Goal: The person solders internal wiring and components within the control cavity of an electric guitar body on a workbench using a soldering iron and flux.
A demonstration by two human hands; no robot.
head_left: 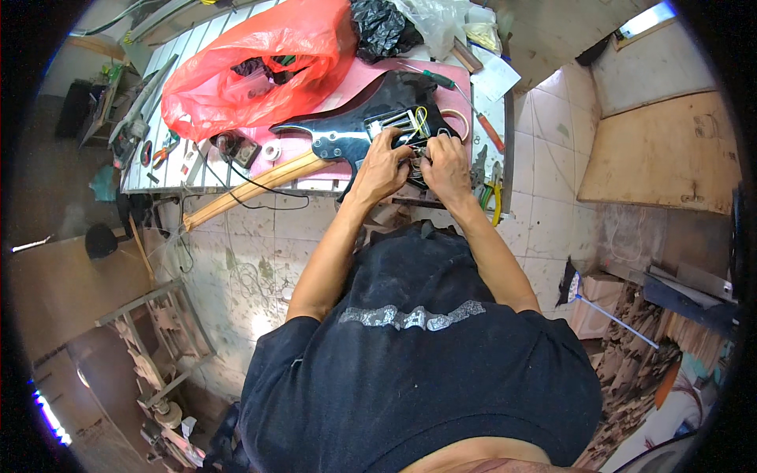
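Observation:
A black electric guitar lies back side up on the table, its wooden neck jutting past the near edge at the left. Metal springs show in a recess of the body, and a thin yellow wire loops up beside them. Over the body's near right part, my left hand and my right hand work close together. Both have bent fingers pinched at small metal parts and wiring. The fingers largely cover these pieces, so I cannot make out exactly what each one grips.
A red plastic bag and a black bag sit behind the guitar. To the right are a green-handled screwdriver, a red-handled screwdriver, a tape roll and pliers. A cable hangs over the table's near edge.

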